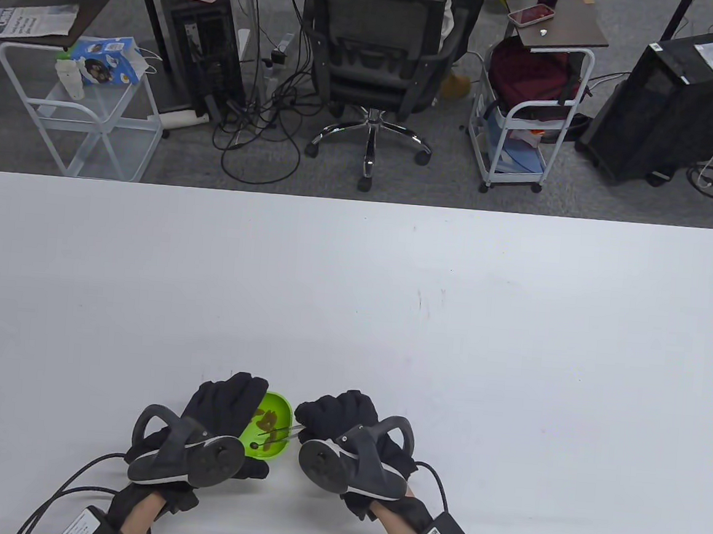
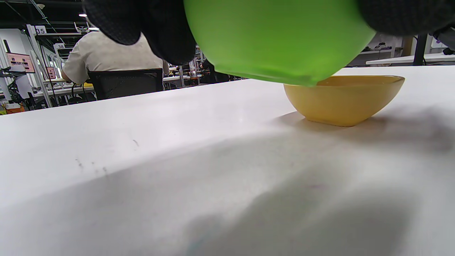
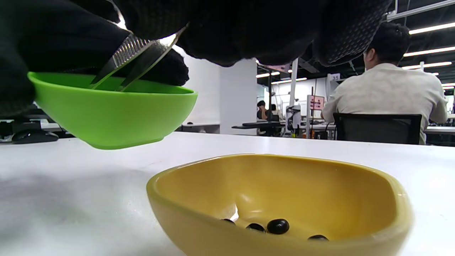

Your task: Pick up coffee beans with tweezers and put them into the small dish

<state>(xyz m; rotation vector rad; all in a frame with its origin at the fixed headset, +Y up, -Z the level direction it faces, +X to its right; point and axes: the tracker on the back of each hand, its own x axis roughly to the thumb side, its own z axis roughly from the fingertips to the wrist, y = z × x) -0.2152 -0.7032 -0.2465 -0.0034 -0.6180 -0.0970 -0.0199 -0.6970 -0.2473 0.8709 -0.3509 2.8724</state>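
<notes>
Already four or so coffee beans [image 3: 277, 226] lie in the yellow dish [image 3: 355, 188] on the desk [image 1: 391, 294], while the right hand [image 1: 344, 420] pinches tweezers [image 3: 137, 60] into the left hand's [image 1: 222, 404] raised green bowl [image 3: 113, 110], seemingly mid-task.

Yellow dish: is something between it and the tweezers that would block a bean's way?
Nothing visible does. The tweezers reach into the raised green dish, and the yellow dish sits open on the table just beside it.

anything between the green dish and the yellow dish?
Nothing. In the right wrist view only bare table separates the lifted green dish from the yellow dish.
</notes>
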